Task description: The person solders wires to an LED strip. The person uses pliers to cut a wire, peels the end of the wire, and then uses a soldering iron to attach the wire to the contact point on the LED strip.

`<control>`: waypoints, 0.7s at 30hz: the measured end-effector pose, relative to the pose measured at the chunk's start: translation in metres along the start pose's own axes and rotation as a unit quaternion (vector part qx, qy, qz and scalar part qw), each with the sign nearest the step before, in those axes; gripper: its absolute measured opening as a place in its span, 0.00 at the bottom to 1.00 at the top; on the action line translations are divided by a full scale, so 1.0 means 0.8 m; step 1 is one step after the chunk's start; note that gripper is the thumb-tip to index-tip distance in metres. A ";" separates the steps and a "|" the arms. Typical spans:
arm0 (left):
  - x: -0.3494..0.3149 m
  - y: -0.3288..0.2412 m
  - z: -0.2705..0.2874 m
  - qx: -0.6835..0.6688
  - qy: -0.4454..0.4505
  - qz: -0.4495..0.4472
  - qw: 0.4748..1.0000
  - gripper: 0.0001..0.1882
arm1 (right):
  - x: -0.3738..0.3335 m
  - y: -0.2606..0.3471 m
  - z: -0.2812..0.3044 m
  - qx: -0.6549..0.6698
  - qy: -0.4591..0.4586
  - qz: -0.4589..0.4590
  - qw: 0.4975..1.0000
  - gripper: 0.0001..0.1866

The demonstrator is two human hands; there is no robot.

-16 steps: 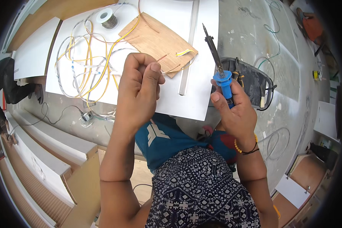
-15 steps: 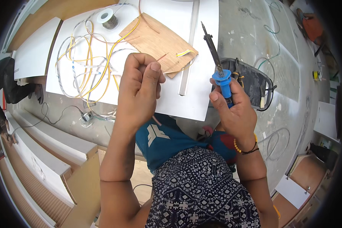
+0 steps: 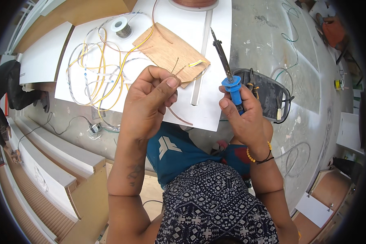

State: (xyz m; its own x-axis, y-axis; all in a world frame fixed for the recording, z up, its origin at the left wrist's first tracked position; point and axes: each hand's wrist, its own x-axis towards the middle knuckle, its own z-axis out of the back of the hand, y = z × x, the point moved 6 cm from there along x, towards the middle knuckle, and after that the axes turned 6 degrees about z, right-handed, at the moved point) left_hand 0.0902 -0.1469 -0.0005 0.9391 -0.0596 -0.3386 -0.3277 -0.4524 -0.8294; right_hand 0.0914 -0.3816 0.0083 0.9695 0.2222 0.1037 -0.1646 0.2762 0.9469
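Observation:
My left hand (image 3: 148, 103) is closed in a pinch on a thin brown wire (image 3: 181, 118). Its tail hangs out below the fingers, and thin wire ends stick up past the thumb. A soldering iron (image 3: 233, 83) with a blue handle is gripped in my right hand (image 3: 246, 116), its dark tip pointing up and away from me. The tip is apart from the wire. Beyond my left hand, a thin wooden board (image 3: 171, 44) lies on a white panel (image 3: 207, 118). A short yellow-and-white wire piece (image 3: 195, 63) rests on the board.
Tangled yellow and pale wires (image 3: 103, 77) and a solder spool (image 3: 121, 27) lie on the panel's left. A brown wire reel (image 3: 195, 4) stands at its far edge, near a long clear strip (image 3: 202, 61). A black tool tray (image 3: 270, 95) sits right. Another person (image 3: 16, 85) is far left.
My left hand has lowered slightly and turned, showing more of the wire ends and the tail. My right hand has shifted slightly left and down with the iron. The brown reel has come into view.

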 end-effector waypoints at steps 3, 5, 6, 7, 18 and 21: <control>-0.004 -0.016 -0.005 0.058 -0.037 -0.049 0.996 0.06 | -0.002 -0.002 0.003 0.003 -0.001 0.007 1.000 0.18; -0.007 -0.023 -0.008 0.105 -0.070 -0.074 0.989 0.08 | -0.003 -0.001 0.003 0.011 0.000 0.008 1.000 0.18; -0.007 -0.030 -0.011 0.180 -0.085 -0.118 0.973 0.09 | -0.003 -0.001 0.003 0.018 0.001 0.007 1.000 0.18; -0.007 -0.035 -0.015 0.253 -0.098 -0.159 0.949 0.10 | -0.004 -0.003 0.004 0.019 0.001 0.007 1.000 0.18; 0.017 -0.028 -0.012 0.407 -0.105 -0.161 0.893 0.07 | -0.014 -0.020 0.015 0.022 -0.022 0.010 0.999 0.18; 0.028 -0.025 -0.005 0.444 -0.108 -0.123 0.881 0.06 | -0.014 -0.020 0.018 0.007 -0.022 0.000 1.000 0.17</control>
State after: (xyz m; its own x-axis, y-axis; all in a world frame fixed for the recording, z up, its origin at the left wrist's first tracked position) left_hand 0.1183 -0.1426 0.0106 0.9829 0.1563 -0.0972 -0.1587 0.4522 -0.8777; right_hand 0.0857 -0.4019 -0.0041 0.9764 0.1815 0.1168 -0.1627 0.2637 0.9508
